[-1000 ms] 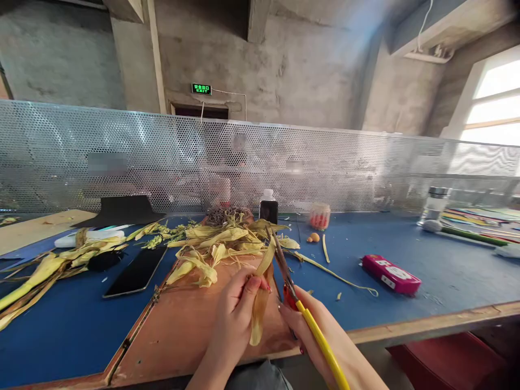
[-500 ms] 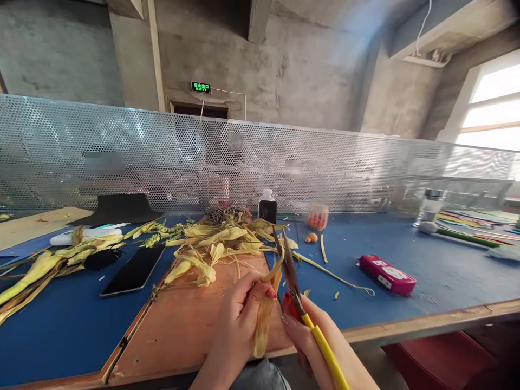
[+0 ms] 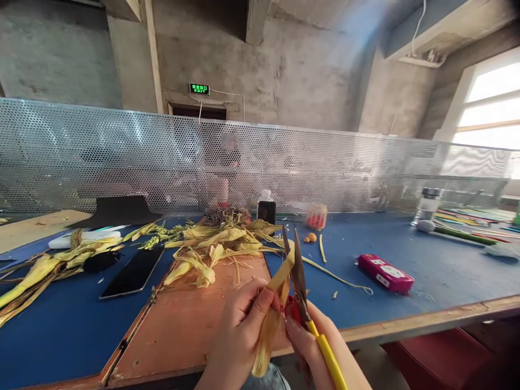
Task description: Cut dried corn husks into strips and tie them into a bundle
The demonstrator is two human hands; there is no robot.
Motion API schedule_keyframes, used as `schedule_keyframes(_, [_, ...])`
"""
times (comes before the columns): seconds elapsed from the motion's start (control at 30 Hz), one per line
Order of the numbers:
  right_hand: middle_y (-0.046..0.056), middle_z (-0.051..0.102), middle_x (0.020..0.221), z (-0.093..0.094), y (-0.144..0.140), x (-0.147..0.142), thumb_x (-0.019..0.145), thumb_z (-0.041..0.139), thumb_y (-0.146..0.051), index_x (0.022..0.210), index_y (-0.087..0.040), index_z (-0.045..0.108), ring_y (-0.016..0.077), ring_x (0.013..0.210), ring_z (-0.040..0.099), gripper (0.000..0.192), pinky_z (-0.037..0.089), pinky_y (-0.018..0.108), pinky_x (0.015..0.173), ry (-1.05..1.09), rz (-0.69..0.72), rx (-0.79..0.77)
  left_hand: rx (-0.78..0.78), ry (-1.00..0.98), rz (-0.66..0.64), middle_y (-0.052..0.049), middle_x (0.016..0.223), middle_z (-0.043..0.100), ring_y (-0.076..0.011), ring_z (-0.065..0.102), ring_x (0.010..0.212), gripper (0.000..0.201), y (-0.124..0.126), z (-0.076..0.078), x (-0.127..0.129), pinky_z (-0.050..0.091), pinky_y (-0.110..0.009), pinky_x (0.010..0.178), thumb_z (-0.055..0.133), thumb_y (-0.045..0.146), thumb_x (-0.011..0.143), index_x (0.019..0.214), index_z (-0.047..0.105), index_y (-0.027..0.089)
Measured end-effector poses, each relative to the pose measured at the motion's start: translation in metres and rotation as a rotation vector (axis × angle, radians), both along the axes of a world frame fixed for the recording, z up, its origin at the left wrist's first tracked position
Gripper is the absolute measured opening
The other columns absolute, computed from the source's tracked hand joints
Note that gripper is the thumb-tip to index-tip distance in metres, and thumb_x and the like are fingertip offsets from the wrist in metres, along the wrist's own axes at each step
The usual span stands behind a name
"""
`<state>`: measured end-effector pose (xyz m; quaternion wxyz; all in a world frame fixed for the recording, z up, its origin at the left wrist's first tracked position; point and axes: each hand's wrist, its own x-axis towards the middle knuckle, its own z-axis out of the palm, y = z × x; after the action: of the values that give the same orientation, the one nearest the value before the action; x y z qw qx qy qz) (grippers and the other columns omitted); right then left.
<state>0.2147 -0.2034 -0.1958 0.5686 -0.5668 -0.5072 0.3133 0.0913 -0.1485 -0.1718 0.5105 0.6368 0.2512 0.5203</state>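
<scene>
At lower centre, the left hand [image 3: 239,325] pinches a dried husk strip [image 3: 271,319] upright, fingers closed on it, while the right hand [image 3: 312,346] grips yellow-handled scissors [image 3: 303,295], blades slightly parted at the strip's upper end. The cut looks unfinished; a pile of husks [image 3: 215,244] waits mid-frame on the bench [image 3: 406,303].

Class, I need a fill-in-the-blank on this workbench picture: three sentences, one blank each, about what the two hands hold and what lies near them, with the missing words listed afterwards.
1. The left hand pinches a dried yellow ____.
2. The right hand holds scissors whose handle is yellow and ____.
3. The dark phone lies flat on the ____ table top.

Missing words: leaf strip; red; blue
</scene>
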Motion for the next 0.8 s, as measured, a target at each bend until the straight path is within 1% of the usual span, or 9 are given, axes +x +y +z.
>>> schedule_keyframes(0.13, [-0.004,0.045,0.048,-0.002,0.003,-0.001,0.075,0.055,-0.059,0.088,-0.021,0.063,0.0137,0.043,0.040,0.041,0.033,0.024,0.040,0.015,0.027,-0.013,0.011,-0.007,-0.012,0.000,0.063,0.053,-0.0113,0.047,0.059,0.035,0.001,-0.004,0.002,0.035,-0.020,0.054,0.054,0.046,0.084,0.066,0.056,0.017])
schedule_keyframes(0.23, [-0.004,0.043,0.046,-0.001,0.004,-0.002,0.077,0.052,-0.058,0.081,-0.021,0.063,0.0137,0.043,0.040,0.039,0.033,0.024,0.040,0.003,0.033,0.008,0.023,-0.003,-0.012,0.000,0.064,0.053,-0.0120,0.049,0.062,0.035,0.000,-0.003,0.003,0.037,-0.021,0.057,0.054,0.046,0.084,0.065,0.056,0.017])
schedule_keyframes(0.33, [-0.004,0.042,0.045,0.002,0.004,-0.003,0.078,0.052,-0.057,0.075,-0.021,0.061,0.0136,0.043,0.040,0.037,0.034,0.023,0.041,-0.007,0.019,0.022,0.016,0.007,-0.001,0.000,0.064,0.053,-0.0122,0.048,0.060,0.035,0.001,-0.001,0.003,0.036,-0.021,0.056,0.055,0.047,0.083,0.065,0.056,0.017])
schedule_keyframes(0.47, [-0.002,0.046,0.047,0.007,0.002,-0.005,0.078,0.052,-0.057,0.067,-0.020,0.060,0.0159,0.052,0.047,0.039,0.040,0.023,0.048,-0.031,-0.006,0.054,0.017,0.016,0.011,-0.001,0.064,0.055,-0.0129,0.049,0.060,0.035,0.002,-0.001,0.003,0.036,-0.021,0.055,0.055,0.047,0.082,0.065,0.057,0.017])
schedule_keyframes(0.53, [0.000,0.053,0.052,0.010,0.001,-0.007,0.078,0.051,-0.058,0.067,-0.019,0.061,0.0173,0.059,0.052,0.042,0.043,0.024,0.055,-0.037,-0.012,0.105,0.022,0.018,0.020,-0.001,0.065,0.056,-0.0133,0.051,0.062,0.035,0.002,-0.002,0.004,0.037,-0.021,0.057,0.054,0.046,0.083,0.065,0.058,0.017])
schedule_keyframes(0.6, [0.002,0.058,0.059,0.011,0.000,-0.008,0.077,0.050,-0.061,0.070,-0.018,0.064,0.0174,0.063,0.053,0.046,0.045,0.024,0.059,-0.029,-0.010,0.144,0.021,0.021,0.024,-0.001,0.065,0.056,-0.0134,0.051,0.064,0.035,0.002,-0.003,0.004,0.038,-0.021,0.060,0.054,0.045,0.084,0.065,0.058,0.017])
schedule_keyframes(0.7, [0.004,0.062,0.064,0.010,0.001,-0.010,0.076,0.050,-0.063,0.076,-0.016,0.067,0.0172,0.063,0.054,0.050,0.046,0.023,0.061,-0.001,-0.002,0.161,0.020,0.031,0.011,0.000,0.065,0.054,-0.0129,0.051,0.064,0.034,0.002,-0.003,0.004,0.037,-0.021,0.060,0.053,0.044,0.085,0.065,0.057,0.017])
schedule_keyframes(0.8, [0.004,0.062,0.063,0.005,0.005,-0.010,0.076,0.053,-0.059,0.076,-0.014,0.068,0.0173,0.064,0.055,0.048,0.046,0.022,0.059,0.033,0.001,0.161,0.026,0.044,0.008,0.001,0.064,0.053,-0.0125,0.050,0.064,0.033,0.001,-0.001,0.003,0.037,-0.020,0.060,0.053,0.043,0.085,0.065,0.056,0.017])
